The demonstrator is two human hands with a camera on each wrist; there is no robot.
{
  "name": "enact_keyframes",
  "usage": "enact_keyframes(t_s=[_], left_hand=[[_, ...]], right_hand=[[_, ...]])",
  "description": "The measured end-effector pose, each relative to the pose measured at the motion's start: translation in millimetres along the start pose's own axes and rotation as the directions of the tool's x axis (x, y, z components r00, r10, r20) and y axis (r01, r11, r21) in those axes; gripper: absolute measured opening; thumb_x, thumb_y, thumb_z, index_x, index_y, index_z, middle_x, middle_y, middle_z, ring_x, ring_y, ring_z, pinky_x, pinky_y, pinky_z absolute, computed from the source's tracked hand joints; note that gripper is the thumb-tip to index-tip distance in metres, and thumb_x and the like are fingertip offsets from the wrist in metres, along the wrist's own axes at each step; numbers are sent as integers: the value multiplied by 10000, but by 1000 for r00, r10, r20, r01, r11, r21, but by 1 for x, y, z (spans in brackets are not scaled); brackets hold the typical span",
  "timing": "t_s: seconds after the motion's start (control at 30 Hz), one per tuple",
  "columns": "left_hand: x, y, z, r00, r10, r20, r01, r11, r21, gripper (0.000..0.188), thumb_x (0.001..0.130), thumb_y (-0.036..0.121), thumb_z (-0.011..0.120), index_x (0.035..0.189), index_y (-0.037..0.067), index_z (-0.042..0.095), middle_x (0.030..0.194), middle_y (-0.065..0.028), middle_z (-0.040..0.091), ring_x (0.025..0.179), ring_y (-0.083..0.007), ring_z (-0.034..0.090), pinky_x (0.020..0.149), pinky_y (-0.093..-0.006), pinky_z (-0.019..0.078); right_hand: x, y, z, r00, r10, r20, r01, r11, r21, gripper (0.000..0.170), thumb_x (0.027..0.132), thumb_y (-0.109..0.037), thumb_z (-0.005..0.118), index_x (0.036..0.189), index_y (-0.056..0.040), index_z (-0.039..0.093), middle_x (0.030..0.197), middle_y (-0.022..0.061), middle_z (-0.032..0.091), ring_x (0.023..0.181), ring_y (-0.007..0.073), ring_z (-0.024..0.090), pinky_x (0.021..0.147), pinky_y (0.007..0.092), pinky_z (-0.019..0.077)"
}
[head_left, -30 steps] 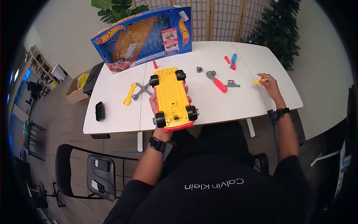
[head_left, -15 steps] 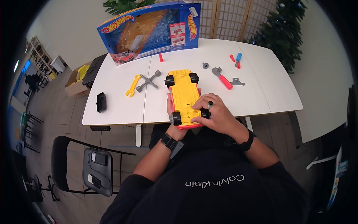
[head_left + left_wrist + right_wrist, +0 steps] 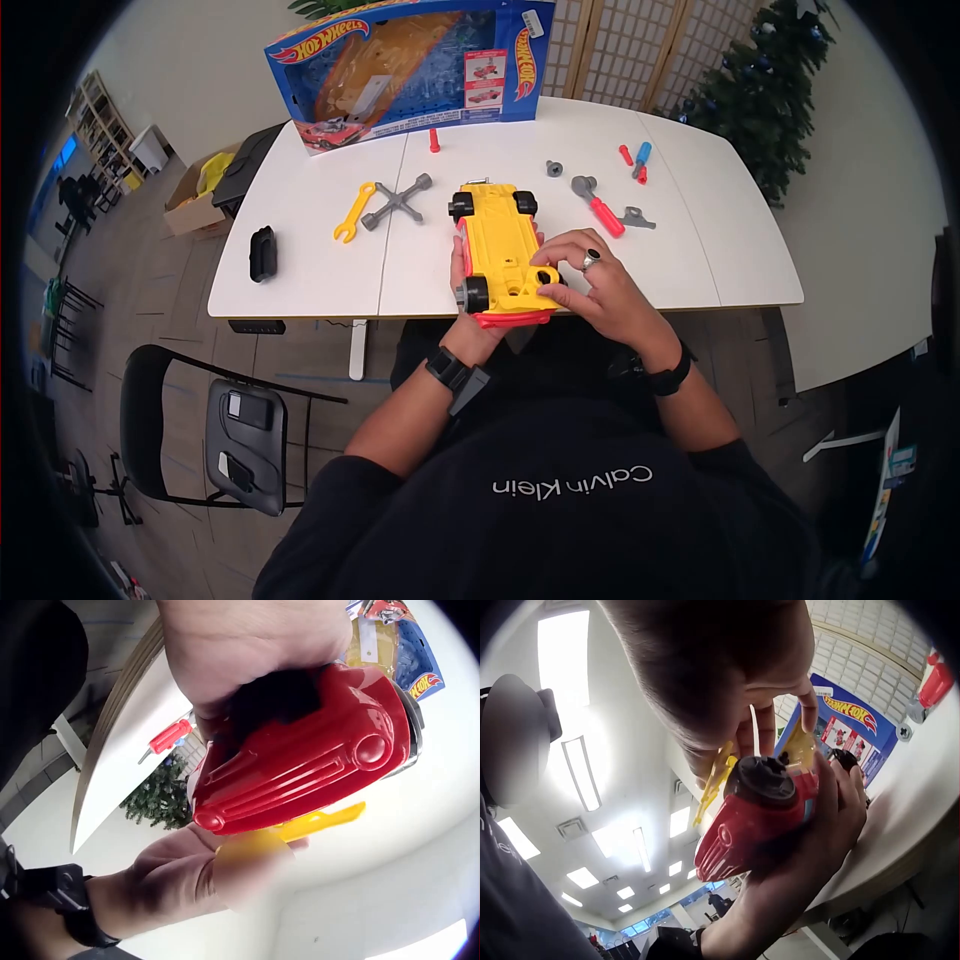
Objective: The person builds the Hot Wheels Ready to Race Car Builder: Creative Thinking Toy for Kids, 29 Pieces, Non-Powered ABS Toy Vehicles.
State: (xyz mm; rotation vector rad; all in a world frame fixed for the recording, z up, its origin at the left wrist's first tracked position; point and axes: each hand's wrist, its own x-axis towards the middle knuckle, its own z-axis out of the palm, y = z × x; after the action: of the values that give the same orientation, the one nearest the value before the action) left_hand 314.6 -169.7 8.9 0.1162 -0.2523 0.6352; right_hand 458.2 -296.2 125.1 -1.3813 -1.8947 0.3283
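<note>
In the head view a toy car (image 3: 500,235) is held upside down, its yellow underside facing up over a red body with black wheels. My left hand (image 3: 475,338) grips it from beneath, fingers along its side. My right hand (image 3: 612,295) pinches a small yellow plastic piece (image 3: 545,276) with a round opening against the underside, close to the near right wheel. The right wrist view has a black wheel (image 3: 761,780) and the red end of the body beneath the right hand. Fingers hide part of the yellow piece.
On the white table (image 3: 300,265) lie a yellow wrench (image 3: 354,212), a grey cross wrench (image 3: 397,202), a red-handled ratchet (image 3: 600,208), a grey saw-like piece (image 3: 635,217), a blue-handled screwdriver (image 3: 642,158) and red pegs (image 3: 434,140). A Hot Wheels box (image 3: 405,70) stands behind.
My right hand came in from the table's right side with the yellow piece and brought it to the car's underside. The car now appears slightly further right in the head view.
</note>
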Motion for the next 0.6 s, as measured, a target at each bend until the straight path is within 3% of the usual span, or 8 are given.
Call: enact_keyframes(t_s=[0.07,0.13,0.23,0.33,0.4,0.43,0.5,0.6], left_hand=[[1,-2,3,1000,12,-27,-10,999,44,923,998,812,397,1618,129,416,1524,-187,548,1386,-358,555,1170,-535,461],[-2,-3,8,999,-18,-27,19,1000,23,937,989,828,397,1615,131,420,1522,-178,551,1382,-357,557,1165,-537,466],[-4,-4,11,999,-19,-33,20,999,26,972,967,857,408,1612,129,421,1505,-164,564,1388,-357,553,1159,-531,474],[-3,1,10,1000,21,-15,-20,997,71,980,953,864,433,1600,128,435,1503,-150,567,1395,-359,546,1160,-521,474],[-5,0,16,1000,-11,-4,12,1000,28,973,946,814,529,1644,154,377,1540,-150,528,1355,-321,547,1067,-434,532],[-5,-2,22,1000,-20,-3,20,999,29,973,946,814,529,1644,154,377,1540,-150,528,1355,-321,547,1067,-434,532],[-7,-8,35,994,-5,-111,21,990,141,936,929,796,568,1624,190,408,1544,-147,521,1337,-309,557,1062,-439,521],[-6,-10,29,994,-44,-103,58,989,134,882,927,776,581,1590,212,440,1540,-128,526,1357,-325,555,1119,-566,470]], right_hand=[[-1,-1,2,999,-44,6,44,999,-5,324,961,-272,776,1215,-82,710,1208,76,678,1221,311,576,1103,460,406],[-1,-2,12,984,-180,2,175,950,-259,315,944,-197,786,1234,-96,719,1205,69,673,1188,312,598,1105,448,421],[-6,5,27,992,-118,-36,101,945,-310,291,932,-198,787,1211,-120,759,1199,65,677,1196,314,593,1119,463,393],[-8,4,31,985,-151,-86,114,935,-335,254,924,-244,788,1152,-134,812,1157,41,688,1173,278,595,1093,446,393],[-7,2,31,982,-143,-120,98,942,-320,242,914,-238,794,1130,-131,820,1141,36,691,1163,269,599,1080,444,396],[-6,1,30,979,-138,-152,86,947,-309,230,905,-233,800,1108,-128,827,1125,30,695,1152,260,603,1068,442,400],[-3,3,23,983,-106,-148,57,951,-305,219,902,-227,804,1095,-127,832,1119,32,697,1149,254,604,1065,437,400],[4,3,10,989,-92,-116,53,950,-308,206,902,-220,808,1081,-122,834,1105,40,701,1138,251,612,1052,433,409]])
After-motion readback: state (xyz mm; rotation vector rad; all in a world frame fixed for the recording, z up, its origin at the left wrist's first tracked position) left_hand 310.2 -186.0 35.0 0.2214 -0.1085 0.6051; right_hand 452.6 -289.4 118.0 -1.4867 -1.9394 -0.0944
